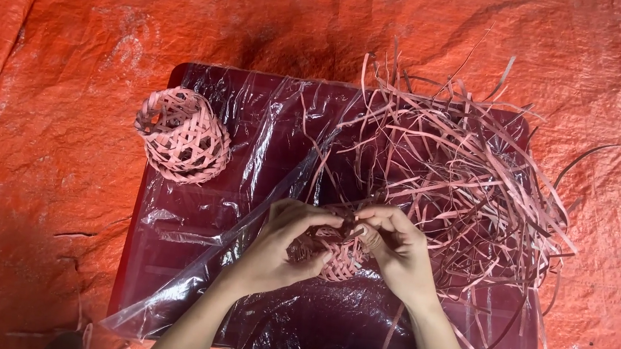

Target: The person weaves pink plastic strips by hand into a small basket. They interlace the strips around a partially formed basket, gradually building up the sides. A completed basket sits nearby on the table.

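While an orange tarpaulin (58, 36) fills the view from the left edge outward, wrinkled and scuffed, a low dark red desk (137, 256) sits on it in the middle, its top draped with a crinkled sheet of clear plastic film (252, 146) that spills over the near left corner. At the desk's far left corner lies a finished woven basket (181, 135), small and round, made of pale pink strips in an open lattice, tipped on its side so its mouth faces up and left; it overhangs the desk's edge slightly.

Moving right, the left hand (277, 243) comes up from the bottom of the view, fingers curled around a small half-made woven piece (337, 257) of the same pink strips, gripping it from the left side. The piece is held just above the plastic film, near the desk's front middle. The right hand (394, 247) meets it from the other side, thumb and fingers pinched closed on strips at the top of the piece, so both hands are together and touching the weaving.

Further right, a loose heap of long pink strips (469, 182) sprawls over the right half of the desk, many ends fanning past the far and right edges onto the tarpaulin, some trailing from the heap into the piece between the hands.
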